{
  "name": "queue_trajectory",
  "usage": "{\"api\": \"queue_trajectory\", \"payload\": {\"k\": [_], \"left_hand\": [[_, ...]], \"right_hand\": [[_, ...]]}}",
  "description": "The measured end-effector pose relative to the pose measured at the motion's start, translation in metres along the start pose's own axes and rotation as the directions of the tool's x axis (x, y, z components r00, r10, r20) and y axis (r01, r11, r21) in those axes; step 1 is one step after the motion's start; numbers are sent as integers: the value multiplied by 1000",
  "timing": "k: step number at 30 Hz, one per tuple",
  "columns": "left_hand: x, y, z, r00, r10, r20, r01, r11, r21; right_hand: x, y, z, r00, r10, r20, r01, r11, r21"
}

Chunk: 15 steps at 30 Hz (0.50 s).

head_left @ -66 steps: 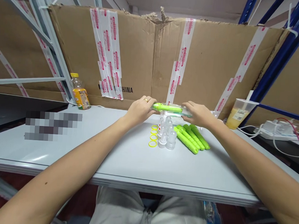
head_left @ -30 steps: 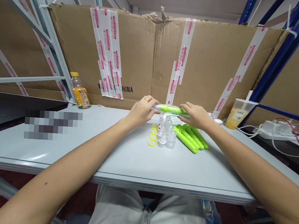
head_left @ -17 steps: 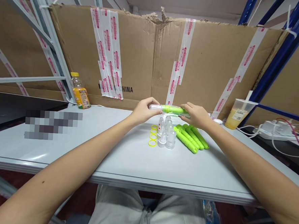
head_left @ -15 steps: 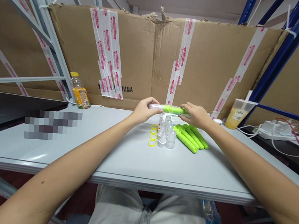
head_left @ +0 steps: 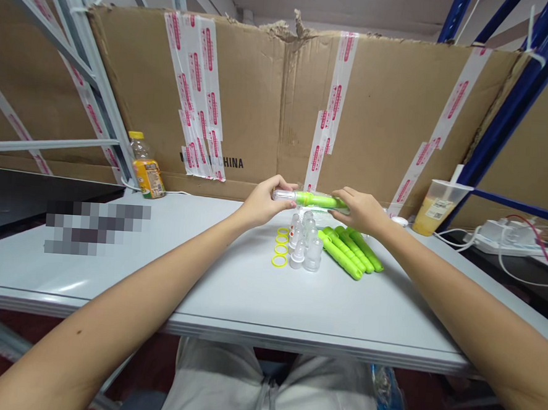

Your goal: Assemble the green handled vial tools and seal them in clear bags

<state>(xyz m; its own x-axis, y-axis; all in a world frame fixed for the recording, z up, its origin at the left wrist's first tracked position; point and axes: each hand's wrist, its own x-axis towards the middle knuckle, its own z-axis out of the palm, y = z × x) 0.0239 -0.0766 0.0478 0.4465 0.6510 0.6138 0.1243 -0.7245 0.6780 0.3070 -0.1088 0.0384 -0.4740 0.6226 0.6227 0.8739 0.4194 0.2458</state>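
Observation:
A bright green tube with a clear plastic end [head_left: 318, 200] is held level above the table between both hands. My left hand [head_left: 265, 201] pinches its clear end. Round the green end on the other side, the fingers of my right hand [head_left: 360, 209] are closed. Below the hands stand several clear plastic caps [head_left: 313, 255] in rows. To their left, several yellow rings [head_left: 280, 250] lie in a column on the table. Several green tubes [head_left: 345, 256] rest side by side to the right of the caps, under my right wrist.
Taped cardboard [head_left: 256, 105] walls off the back of the white table [head_left: 231, 295]. At the back left stands a yellow-capped bottle [head_left: 148, 171]. A cup of yellow drink [head_left: 436, 209] with a straw is at the back right, near a power strip [head_left: 504, 241] with cables.
The tube's clear end has shifted very slightly left along with my left hand. Both hands keep their hold, and the parts on the table stay put.

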Motion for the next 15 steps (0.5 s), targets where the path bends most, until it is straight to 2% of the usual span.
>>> {"api": "queue_trajectory", "payload": {"k": [3, 6, 10, 15], "left_hand": [[-1, 0, 0, 1000, 15, 14, -16, 999, 51], [-1, 2, -2, 999, 41, 0, -40, 976, 216], [-2, 5, -3, 990, 140, -27, -114, 888, 446], [-4, 7, 0, 978, 207, -11, -172, 843, 510]], "right_hand": [[0, 0, 0, 1000, -11, -8, 11, 1000, 5], [0, -1, 0, 999, -28, -17, 28, 999, 15], [0, -4, -1, 998, -60, -29, 60, 998, 17], [1, -8, -2, 997, -63, -38, 62, 998, -30]]}}
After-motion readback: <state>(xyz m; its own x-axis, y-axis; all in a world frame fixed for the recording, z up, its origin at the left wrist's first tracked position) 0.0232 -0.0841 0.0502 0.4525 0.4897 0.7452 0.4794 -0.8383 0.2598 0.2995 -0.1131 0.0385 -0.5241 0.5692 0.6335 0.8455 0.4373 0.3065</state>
